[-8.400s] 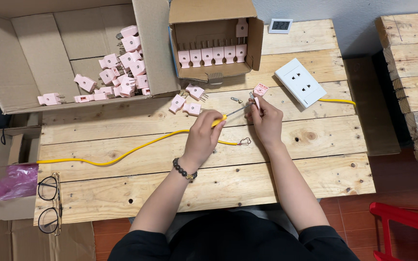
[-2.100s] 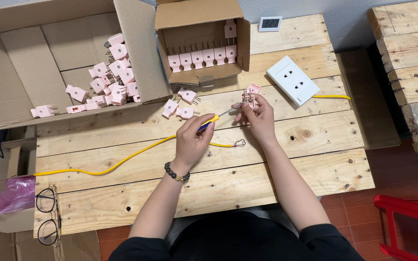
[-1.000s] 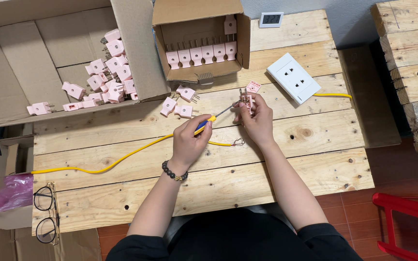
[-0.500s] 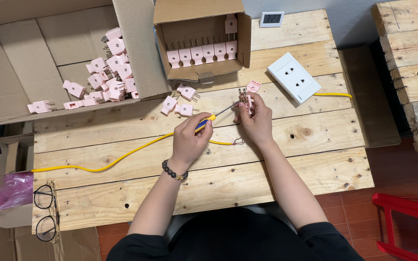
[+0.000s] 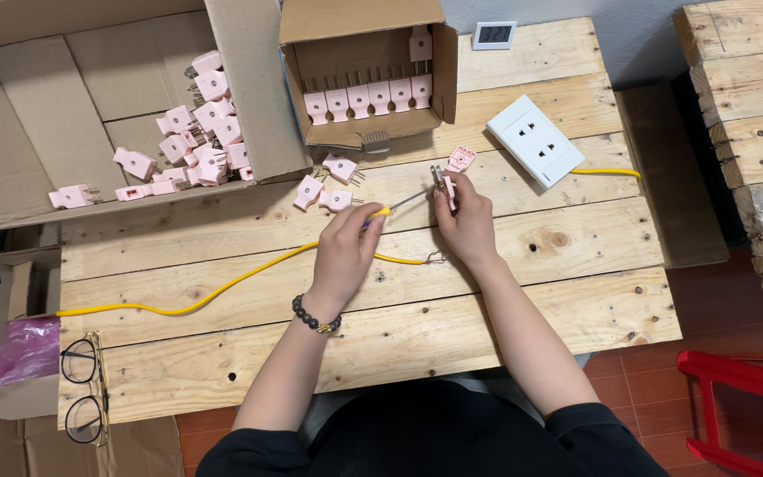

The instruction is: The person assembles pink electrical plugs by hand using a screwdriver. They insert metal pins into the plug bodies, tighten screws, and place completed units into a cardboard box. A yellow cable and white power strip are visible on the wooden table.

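Note:
My left hand (image 5: 346, 247) grips a screwdriver (image 5: 399, 203) with a yellow and blue handle, its thin shaft pointing right. The tip meets a pink plug part (image 5: 442, 180) that my right hand (image 5: 465, 221) pinches upright by its metal prongs. A yellow cable (image 5: 187, 300) runs under my hands across the wooden table (image 5: 399, 344), its bare wire end (image 5: 434, 259) beside my right wrist. A separate pink plug half (image 5: 462, 158) lies just beyond my right hand.
Three pink plugs (image 5: 324, 187) lie loose near the middle. A large open carton (image 5: 99, 115) holds several pink plugs; a small carton (image 5: 368, 79) holds a row of them. A white socket plate (image 5: 536, 140), a small clock (image 5: 494, 34), glasses (image 5: 81, 389), a pink bag (image 5: 11, 358) and a red stool (image 5: 744, 415) surround.
Both hands stay at the same spot with the screwdriver on the plug part; only slight shifts of the fingers and the view.

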